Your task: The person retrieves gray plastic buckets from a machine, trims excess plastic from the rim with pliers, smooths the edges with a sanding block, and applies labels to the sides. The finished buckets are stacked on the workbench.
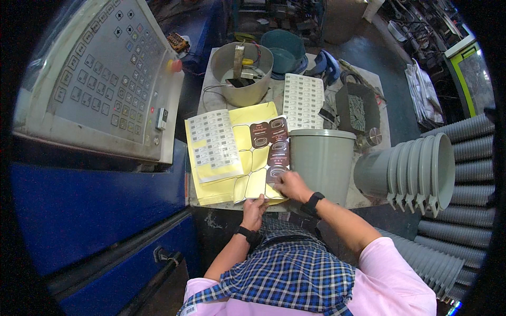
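A sheet of brown labels [279, 149] on yellow backing lies near the table's front edge, with several label spaces bare. My left hand [254, 213] pinches the sheet's near edge, thumb on top. At the lowest brown label [275, 174], my right hand [293, 186] has its fingers closed on the label's edge; the fingertips are partly hidden. A grey-green bucket [321, 163] stands upright just right of that hand. Left of the brown labels, a white sheet of small printed labels [213, 142] overlaps the yellow paper [216, 193].
A nested stack of grey buckets [406, 171] lies sideways at right, beside more stacked buckets [458, 195]. Behind stand a tool-filled bucket [241, 73], a teal bucket [283, 50], another label sheet [304, 100] and a dark bin [358, 108]. A machine control panel [105, 79] rises at left.
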Action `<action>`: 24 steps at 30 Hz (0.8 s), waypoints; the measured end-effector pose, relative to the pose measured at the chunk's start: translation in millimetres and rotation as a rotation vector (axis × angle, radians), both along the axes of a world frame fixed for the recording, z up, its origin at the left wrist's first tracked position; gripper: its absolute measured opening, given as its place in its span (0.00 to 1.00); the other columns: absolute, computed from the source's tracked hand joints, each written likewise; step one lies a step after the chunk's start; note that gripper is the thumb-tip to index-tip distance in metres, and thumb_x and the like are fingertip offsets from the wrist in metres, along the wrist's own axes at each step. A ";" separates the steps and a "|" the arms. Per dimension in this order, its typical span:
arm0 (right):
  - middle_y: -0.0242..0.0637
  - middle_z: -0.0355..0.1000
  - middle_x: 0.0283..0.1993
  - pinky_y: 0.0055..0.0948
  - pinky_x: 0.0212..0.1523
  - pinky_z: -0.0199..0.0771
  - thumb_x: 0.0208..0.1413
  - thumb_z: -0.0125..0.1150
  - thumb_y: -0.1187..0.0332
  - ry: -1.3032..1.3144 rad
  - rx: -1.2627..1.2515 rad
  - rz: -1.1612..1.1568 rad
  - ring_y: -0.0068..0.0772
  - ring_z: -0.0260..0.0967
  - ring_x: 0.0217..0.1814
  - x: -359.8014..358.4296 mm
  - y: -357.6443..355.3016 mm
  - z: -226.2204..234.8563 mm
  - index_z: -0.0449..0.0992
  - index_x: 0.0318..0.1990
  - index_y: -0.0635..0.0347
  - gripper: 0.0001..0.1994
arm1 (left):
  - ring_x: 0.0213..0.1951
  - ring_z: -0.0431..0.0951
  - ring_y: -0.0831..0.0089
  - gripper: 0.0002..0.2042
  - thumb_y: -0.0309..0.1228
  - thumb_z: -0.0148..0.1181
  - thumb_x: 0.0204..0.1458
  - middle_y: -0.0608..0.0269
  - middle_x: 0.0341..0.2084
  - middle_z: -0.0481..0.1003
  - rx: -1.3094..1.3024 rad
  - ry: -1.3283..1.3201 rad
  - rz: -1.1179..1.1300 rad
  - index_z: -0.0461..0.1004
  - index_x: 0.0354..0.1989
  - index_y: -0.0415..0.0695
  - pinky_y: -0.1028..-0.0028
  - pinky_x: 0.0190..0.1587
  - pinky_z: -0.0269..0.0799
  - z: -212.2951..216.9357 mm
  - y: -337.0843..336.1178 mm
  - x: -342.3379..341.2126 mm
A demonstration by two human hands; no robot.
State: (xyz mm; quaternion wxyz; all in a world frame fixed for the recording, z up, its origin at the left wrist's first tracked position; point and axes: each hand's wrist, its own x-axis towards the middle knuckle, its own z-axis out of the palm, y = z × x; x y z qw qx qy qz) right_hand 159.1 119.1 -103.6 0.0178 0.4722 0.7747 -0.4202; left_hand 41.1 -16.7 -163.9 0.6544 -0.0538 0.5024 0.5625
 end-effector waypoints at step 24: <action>0.41 0.74 0.41 0.31 0.44 0.72 0.43 0.53 0.78 0.547 0.214 0.213 0.39 0.72 0.42 67.8 33.9 120.2 0.75 0.32 0.64 0.08 | 0.36 0.73 0.71 0.19 0.36 0.57 0.52 0.57 0.37 0.74 -0.178 0.805 -0.271 0.70 0.44 0.32 0.75 0.39 0.69 -2.1 -7.3 -38.1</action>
